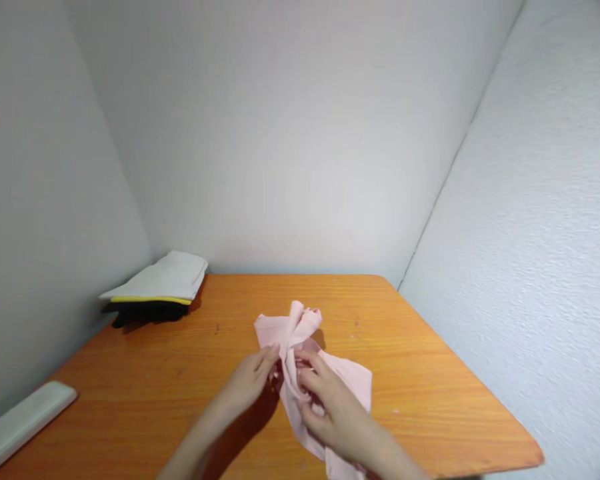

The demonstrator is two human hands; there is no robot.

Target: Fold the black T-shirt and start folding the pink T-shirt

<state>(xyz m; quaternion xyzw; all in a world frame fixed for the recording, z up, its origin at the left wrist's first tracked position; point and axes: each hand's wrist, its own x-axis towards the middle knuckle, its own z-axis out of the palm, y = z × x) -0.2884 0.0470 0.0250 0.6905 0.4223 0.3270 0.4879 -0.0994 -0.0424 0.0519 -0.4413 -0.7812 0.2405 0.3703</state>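
Note:
A crumpled pale pink garment [347, 377] is bunched up over the middle of the wooden table, its lower end running toward the near edge. My left hand [255, 373] pinches a fold on its left side between thumb and fingers. On the other side, my right hand [325, 400] has its fingers curled into the cloth, with fabric between them. The upper part of the garment stands up in a twisted bunch beyond my hands. Its exact kind is hidden by the folds.
At the back left of the wooden table [405, 333] lies a stack of folded cloth: a white piece [163, 277] on top, a yellow one [150, 299] under it and black cloth [150, 311] below. A long white object [30, 417] lies at the near left. Walls enclose the back and sides.

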